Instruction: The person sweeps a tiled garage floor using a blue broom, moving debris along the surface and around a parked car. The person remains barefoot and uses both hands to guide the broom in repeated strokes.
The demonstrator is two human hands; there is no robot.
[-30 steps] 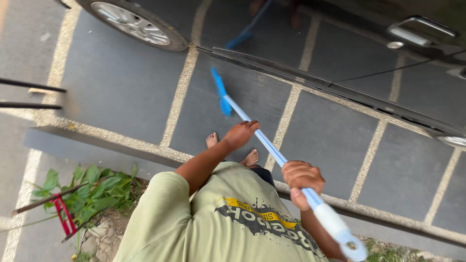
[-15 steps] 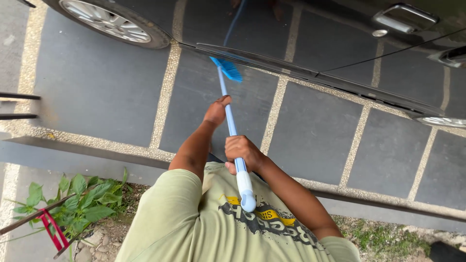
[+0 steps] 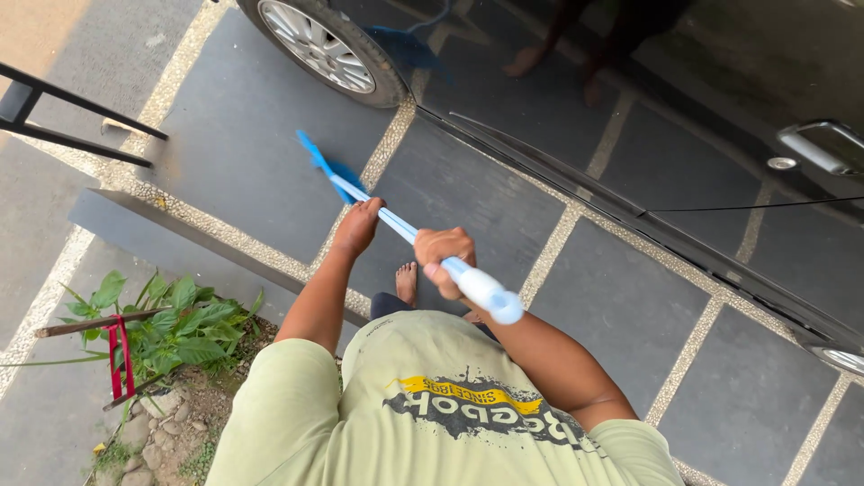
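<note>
I hold a long-handled brush [image 3: 396,222] with a blue head and a blue-and-white striped pole. My left hand [image 3: 358,225] grips the pole nearer the head. My right hand [image 3: 443,254] grips it near the white end cap [image 3: 490,294]. The blue bristle head [image 3: 326,167] rests low on the grey paved ground, left of the car's wheel [image 3: 321,47]. My bare foot [image 3: 407,281] shows below the pole.
A dark car [image 3: 684,117] fills the upper right, its door handle [image 3: 823,146] at the right edge. A raised kerb [image 3: 180,232] runs diagonally at left. A leafy plant [image 3: 171,324] with a red-tied stake grows lower left. Black metal bars [image 3: 63,112] stand at far left.
The brush head has swung from the car's lower sill down and to the left onto the pavement. Both hands stayed on the pole, and my view turned left.
</note>
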